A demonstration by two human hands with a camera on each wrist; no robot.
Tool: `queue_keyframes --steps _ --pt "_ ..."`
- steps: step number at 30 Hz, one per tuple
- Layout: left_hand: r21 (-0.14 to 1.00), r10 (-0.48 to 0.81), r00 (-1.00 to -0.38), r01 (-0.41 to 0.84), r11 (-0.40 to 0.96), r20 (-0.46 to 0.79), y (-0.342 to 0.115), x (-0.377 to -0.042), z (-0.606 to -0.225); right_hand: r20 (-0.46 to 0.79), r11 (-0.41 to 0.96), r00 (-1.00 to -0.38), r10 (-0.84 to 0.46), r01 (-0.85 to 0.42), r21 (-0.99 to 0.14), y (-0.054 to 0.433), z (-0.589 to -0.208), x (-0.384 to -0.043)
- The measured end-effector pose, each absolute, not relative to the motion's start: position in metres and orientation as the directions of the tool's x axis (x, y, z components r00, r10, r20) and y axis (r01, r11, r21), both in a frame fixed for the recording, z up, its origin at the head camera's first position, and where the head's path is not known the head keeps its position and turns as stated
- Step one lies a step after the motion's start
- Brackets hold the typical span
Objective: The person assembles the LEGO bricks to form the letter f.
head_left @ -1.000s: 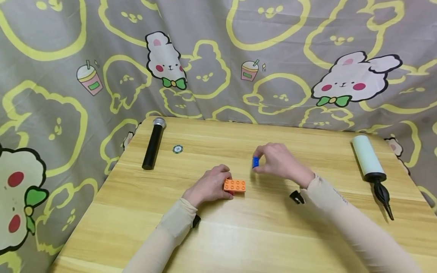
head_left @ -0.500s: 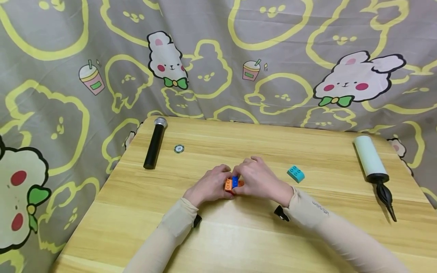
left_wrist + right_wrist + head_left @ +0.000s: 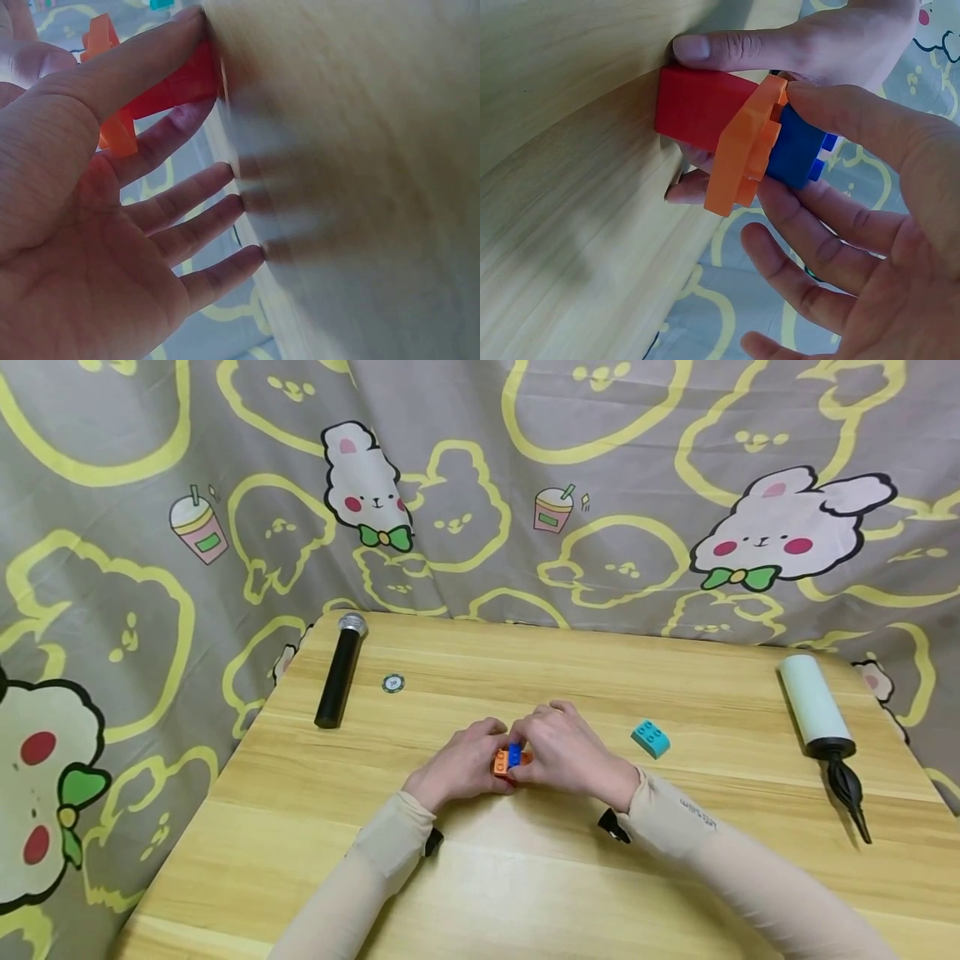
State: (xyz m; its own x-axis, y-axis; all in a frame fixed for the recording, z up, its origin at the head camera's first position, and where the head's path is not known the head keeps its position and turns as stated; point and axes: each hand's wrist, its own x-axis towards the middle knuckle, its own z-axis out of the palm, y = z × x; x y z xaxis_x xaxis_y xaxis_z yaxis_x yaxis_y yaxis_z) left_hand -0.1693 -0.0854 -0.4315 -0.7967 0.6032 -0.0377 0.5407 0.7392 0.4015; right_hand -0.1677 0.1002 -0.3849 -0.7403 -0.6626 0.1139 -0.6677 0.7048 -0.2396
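Currently, blue brick (image 3: 796, 146): against the studded top of the orange brick (image 3: 732, 161), seemingly crosswise near its middle, with studs showing on its upper side; whether it is fully seated cannot be told.
Orange brick: long axis left to right, roughly along the tabletop's far edge; flat on the red brick (image 3: 701, 105).
Red brick: underneath, standing on the tabletop (image 3: 525, 893), around midway between its left and right edges.
Right hand (image 3: 567, 747): grip together, thumb and fingers pinching the blue brick from above, its other fingers clear of the stack.
Left hand (image 3: 463, 766): grip clamped on the red brick between thumb and forefinger, the remaining fingertips reaching down to the wood.
Teal brick (image 3: 650, 739): apart, towards the right edge; the right hand is nearer.
Microphone (image 3: 340, 675): by the far left corner, a round chip (image 3: 393, 683) near it.
Hand pump (image 3: 817, 706): along the right edge, nozzle towards the person.
Room: grey curtain (image 3: 450, 410) with cartoon animals beyond the far edge and down the left.
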Motion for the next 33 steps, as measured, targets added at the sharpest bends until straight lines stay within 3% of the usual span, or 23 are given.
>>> queue_keyframes --steps 33 --pt "0.422 0.609 -0.793 0.544 0.725 -0.024 -0.0846 -0.1717 -0.4323 0.057 0.746 -0.790 -0.611 -0.598 -0.294 0.0928 -0.3804 -0.1709"
